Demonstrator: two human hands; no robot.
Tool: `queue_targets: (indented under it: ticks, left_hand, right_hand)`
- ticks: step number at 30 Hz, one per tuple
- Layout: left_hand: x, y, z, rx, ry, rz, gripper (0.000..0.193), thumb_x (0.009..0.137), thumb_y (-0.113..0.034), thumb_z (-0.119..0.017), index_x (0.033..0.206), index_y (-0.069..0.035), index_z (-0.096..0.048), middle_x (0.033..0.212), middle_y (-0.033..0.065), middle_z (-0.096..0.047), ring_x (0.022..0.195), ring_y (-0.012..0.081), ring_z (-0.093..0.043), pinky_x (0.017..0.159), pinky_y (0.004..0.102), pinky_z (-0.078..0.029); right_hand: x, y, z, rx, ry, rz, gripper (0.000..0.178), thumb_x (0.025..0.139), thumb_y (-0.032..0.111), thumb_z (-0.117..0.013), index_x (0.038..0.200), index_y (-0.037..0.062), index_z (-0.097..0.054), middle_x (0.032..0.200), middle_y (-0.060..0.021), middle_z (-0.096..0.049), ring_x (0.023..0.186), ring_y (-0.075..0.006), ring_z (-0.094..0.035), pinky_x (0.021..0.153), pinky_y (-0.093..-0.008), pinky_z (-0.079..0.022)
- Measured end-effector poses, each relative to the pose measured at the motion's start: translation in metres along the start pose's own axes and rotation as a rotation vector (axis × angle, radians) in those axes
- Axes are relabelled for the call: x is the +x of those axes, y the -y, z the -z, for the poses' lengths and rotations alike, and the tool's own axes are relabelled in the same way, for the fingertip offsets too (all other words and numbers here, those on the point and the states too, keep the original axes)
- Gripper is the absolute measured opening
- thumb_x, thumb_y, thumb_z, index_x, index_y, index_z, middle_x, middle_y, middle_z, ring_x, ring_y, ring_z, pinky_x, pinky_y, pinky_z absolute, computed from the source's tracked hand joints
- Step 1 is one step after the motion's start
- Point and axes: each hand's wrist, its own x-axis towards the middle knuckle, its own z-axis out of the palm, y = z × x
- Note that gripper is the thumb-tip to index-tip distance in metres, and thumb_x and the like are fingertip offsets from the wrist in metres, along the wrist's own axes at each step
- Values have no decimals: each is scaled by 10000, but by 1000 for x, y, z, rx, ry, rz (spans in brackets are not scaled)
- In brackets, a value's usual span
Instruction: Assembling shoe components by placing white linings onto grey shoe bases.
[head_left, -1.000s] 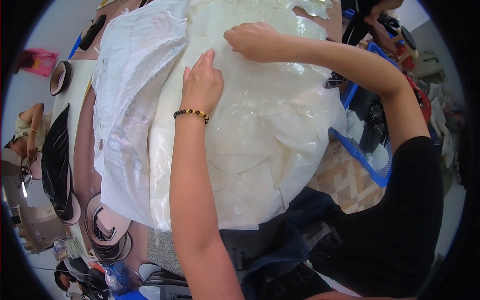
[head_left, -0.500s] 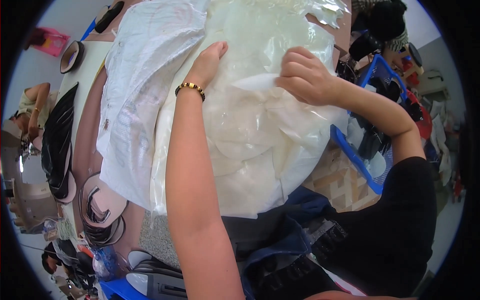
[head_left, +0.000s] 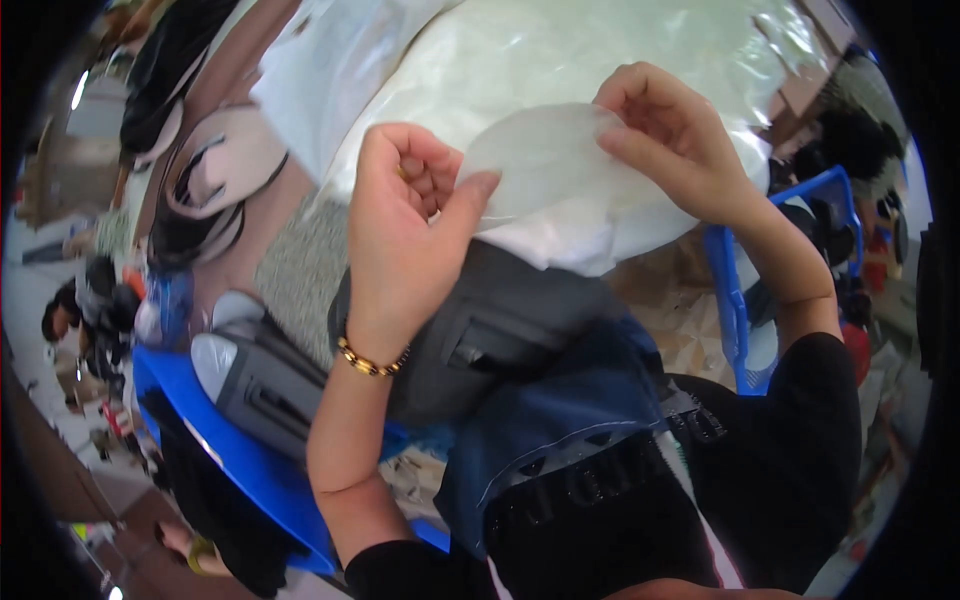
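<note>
A thin, translucent white sheet piece with a rounded edge is stretched between my hands. My left hand, wearing a dark and gold bead bracelet, pinches its left edge between thumb and fingers. The upper right edge is pinched by my right hand. Behind and below the piece lies a pile of glossy whitish sheets on the table. A dark grey piece with a rectangular slot rests near my lap, beneath my hands.
A white woven sack lies left of the pile. Pink and black cut pieces sit farther left. Grey pieces are in a blue tub at lower left. To the right stands a blue basket. Other people are in the background.
My left hand has left the sheet pile and now grips the white piece, which my right hand held alone before. Both hands are nearer my body, and the view has shifted.
</note>
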Motion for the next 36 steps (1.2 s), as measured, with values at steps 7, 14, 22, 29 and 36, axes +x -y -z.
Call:
queue_targets:
  ticks: [7, 14, 22, 29, 36]
  left_hand:
    - [-156, 29, 21, -61, -489, 118, 245, 862, 58, -651, 953, -27, -440, 900, 43, -559, 682, 32, -493, 604, 176, -426]
    - [-174, 53, 50, 200, -623, 154, 182, 867, -1, -669, 988, 1, -533, 810, 26, -550, 621, 42, -485, 552, 202, -409]
    - [-167, 73, 59, 368, -633, 154, 180, 874, -39, -661, 1033, 17, -598, 742, 29, -531, 563, 80, -498, 524, 231, -422]
    - [-164, 69, 64, 147, -664, 277, 167, 878, -47, -651, 1017, 28, -599, 748, 32, -532, 536, 80, -536, 487, 232, -466]
    - [-161, 60, 67, 186, -634, 437, 181, 886, -40, -628, 1054, 25, -612, 742, 54, -523, 571, 107, -560, 512, 258, -481]
  right_hand:
    - [-6, -7, -116, -9, 178, -91, 138, 900, 21, -596, 1032, 19, -555, 884, -32, -567, 800, -101, -556, 704, -227, -459]
    - [47, -23, -163, -271, 301, 118, 107, 860, 32, -640, 955, -2, -605, 829, -88, -601, 753, -167, -596, 696, -267, -485]
    - [67, -46, -183, -276, 291, 97, 99, 837, 90, -649, 863, -5, -637, 856, -136, -643, 768, -281, -625, 699, -348, -506]
    - [68, -50, -188, -340, 305, 164, 103, 835, 47, -653, 917, -16, -649, 881, -128, -634, 806, -267, -620, 739, -326, -505]
    - [55, -57, -192, -652, 299, 335, 170, 849, 106, -603, 990, 29, -660, 947, -116, -616, 897, -292, -609, 771, -352, -515]
